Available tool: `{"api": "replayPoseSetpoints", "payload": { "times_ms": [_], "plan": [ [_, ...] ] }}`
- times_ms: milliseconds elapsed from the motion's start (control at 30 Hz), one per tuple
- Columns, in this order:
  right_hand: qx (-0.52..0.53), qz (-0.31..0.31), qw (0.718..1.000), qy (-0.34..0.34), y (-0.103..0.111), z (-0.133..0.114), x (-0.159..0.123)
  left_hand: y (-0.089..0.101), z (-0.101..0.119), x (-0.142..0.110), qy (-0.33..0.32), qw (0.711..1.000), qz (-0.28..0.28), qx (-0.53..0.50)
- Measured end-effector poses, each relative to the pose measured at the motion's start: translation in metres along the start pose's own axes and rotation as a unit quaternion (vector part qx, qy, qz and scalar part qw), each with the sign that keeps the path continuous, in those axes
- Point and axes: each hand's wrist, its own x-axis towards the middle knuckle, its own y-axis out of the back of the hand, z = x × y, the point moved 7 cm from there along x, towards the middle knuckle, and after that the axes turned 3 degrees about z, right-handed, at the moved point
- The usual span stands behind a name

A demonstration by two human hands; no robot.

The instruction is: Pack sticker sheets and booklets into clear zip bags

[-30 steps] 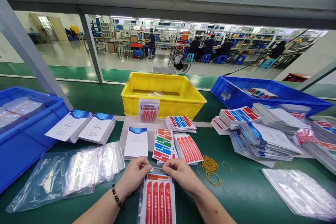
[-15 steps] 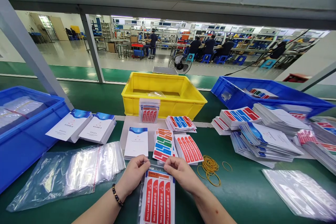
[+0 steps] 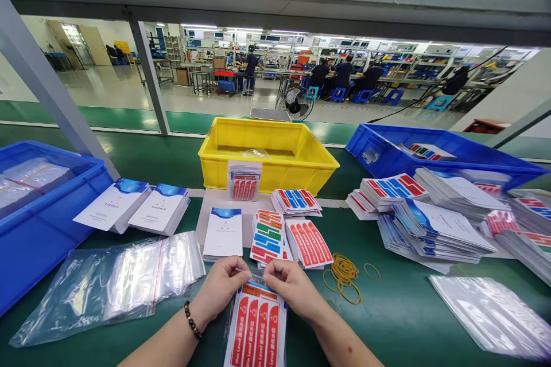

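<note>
A clear zip-lock bag [image 3: 257, 330] with red label sheets inside lies in front of me, its top edge toward the yellow bin. My left hand [image 3: 224, 285] pinches the top left of the bag between thumb and fingers. At the top right, my right hand [image 3: 289, 287] pinches the same edge. Just beyond my hands are a stack of white booklets [image 3: 222, 233], a pile of multicoloured sticker sheets [image 3: 267, 238] and a pile of red label sheets [image 3: 309, 242]. Yellow rubber bands [image 3: 344, 272] lie right of my right hand.
A yellow bin [image 3: 269, 175] stands ahead, a filled bag [image 3: 244, 182] leaning on its front. Blue bins [image 3: 51, 212] flank the table on both sides. Empty clear bags [image 3: 150, 275] lie at left, more plastic bags [image 3: 491, 315] at right. Booklet stacks [image 3: 439, 229] crowd the right.
My hands have drawn slightly closer together along the bag's top edge. The bag has tilted a little, its lower end shifting left. Everything else on the table stays put.
</note>
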Motion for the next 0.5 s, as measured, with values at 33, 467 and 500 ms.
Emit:
{"api": "replayPoseSetpoints", "payload": {
  "times_ms": [33,467,500],
  "plan": [
    [0.0,-0.003,1.0,-0.002,-0.002,0.001,0.0,-0.001,-0.001,0.001,-0.005,1.0,-0.003,0.005],
    [-0.092,0.005,0.995,0.024,-0.011,0.008,-0.001,-0.007,-0.003,0.001,-0.013,0.999,0.001,0.053],
    [-0.099,0.005,0.995,0.029,-0.011,0.006,-0.002,-0.008,-0.004,0.001,-0.016,0.998,0.0,0.054]
  ]
}}
